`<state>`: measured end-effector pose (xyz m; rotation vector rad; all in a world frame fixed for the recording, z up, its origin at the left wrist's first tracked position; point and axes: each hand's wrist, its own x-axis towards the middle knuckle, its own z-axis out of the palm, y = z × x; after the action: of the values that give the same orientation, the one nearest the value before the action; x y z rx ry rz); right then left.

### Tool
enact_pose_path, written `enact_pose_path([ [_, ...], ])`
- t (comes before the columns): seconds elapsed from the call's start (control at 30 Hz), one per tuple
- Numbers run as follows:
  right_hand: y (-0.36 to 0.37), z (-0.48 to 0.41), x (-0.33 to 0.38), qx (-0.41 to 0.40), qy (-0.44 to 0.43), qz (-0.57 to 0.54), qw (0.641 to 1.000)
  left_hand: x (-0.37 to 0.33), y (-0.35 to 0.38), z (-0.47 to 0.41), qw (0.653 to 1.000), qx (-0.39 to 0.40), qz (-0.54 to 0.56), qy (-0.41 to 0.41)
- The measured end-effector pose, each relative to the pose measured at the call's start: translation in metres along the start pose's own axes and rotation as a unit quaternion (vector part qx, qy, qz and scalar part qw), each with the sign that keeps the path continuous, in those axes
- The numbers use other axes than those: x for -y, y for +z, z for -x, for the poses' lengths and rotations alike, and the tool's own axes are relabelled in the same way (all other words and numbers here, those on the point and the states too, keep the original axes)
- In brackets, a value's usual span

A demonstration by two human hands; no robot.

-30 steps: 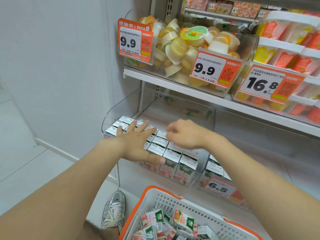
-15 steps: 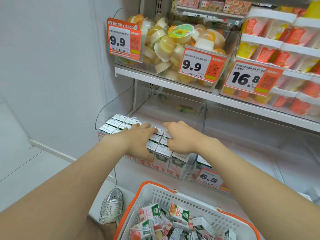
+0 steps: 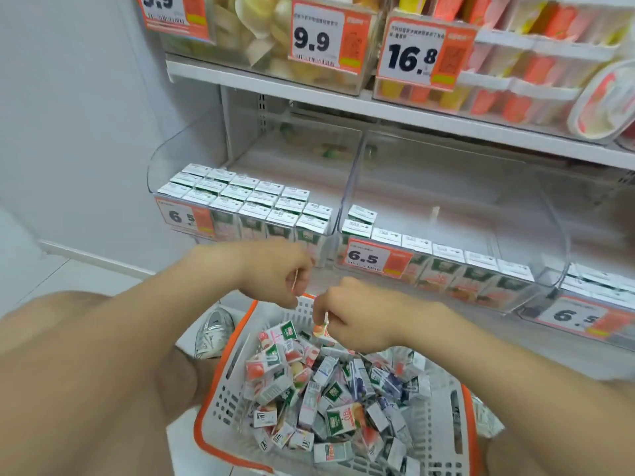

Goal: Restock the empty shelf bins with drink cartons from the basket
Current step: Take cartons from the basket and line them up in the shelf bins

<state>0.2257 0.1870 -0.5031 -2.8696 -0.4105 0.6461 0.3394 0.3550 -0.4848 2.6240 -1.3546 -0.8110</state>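
Observation:
The white basket with an orange rim (image 3: 203, 432) stands on the floor below me, heaped with small drink cartons (image 3: 338, 419). My left hand (image 3: 275, 274) hovers over the basket's far edge with its fingers loosely curled and nothing in them. My right hand (image 3: 354, 321) reaches down at the far end of the pile and pinches a carton with an orange corner (image 3: 321, 330). The clear left bin (image 3: 153, 166) holds three rows of upright cartons (image 3: 247, 197). The middle bin (image 3: 549, 214) has one front row (image 3: 446, 255) and bare floor behind.
A third bin (image 3: 598, 290) with cartons sits at the right. Orange price tags (image 3: 372, 257) hang on the bin fronts. The shelf above (image 3: 309, 89) carries jelly cups and boxed snacks. My shoe (image 3: 211, 333) and left knee are beside the basket; a white wall stands on the left.
Both hands have left the cartons in the left bin and dropped to the basket. My view has tilted down, so the whole basket now shows.

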Motion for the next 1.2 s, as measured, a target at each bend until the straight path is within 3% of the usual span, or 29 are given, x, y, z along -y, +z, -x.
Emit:
enact_pose_path([
  [0.1, 0.032, -0.001, -0.007, 0.058, 0.022, 0.047, 0.997, -0.002, 0.048, -0.031, 0.993, 0.101, -0.053, -0.029],
  [0.23, 0.064, -0.008, -0.012, 0.125, 0.040, 0.104, 0.986, 0.026, 0.110, -0.073, 0.981, 0.148, -0.079, -0.099],
  [0.4, 0.093, -0.026, -0.017, 0.192, 0.036, 0.164, 0.967, 0.062, 0.172, -0.088, 0.982, 0.085, 0.019, -0.169],
  [0.5, 0.095, -0.042, -0.018, 0.195, 0.022, 0.178, 0.964, 0.074, 0.215, -0.092, 0.975, 0.074, 0.022, -0.208],
  [0.83, 0.095, -0.074, -0.035, 0.202, 0.024, 0.185, 0.961, 0.061, 0.255, -0.106, 0.982, 0.078, -0.107, -0.133],
  [1.1, 0.107, -0.065, -0.028, 0.214, 0.023, 0.192, 0.958, 0.049, 0.264, -0.100, 0.992, 0.002, -0.046, -0.113],
  [1.2, 0.107, -0.060, -0.026, 0.212, 0.021, 0.186, 0.959, 0.047, 0.258, -0.102, 0.987, -0.056, -0.082, -0.130],
])
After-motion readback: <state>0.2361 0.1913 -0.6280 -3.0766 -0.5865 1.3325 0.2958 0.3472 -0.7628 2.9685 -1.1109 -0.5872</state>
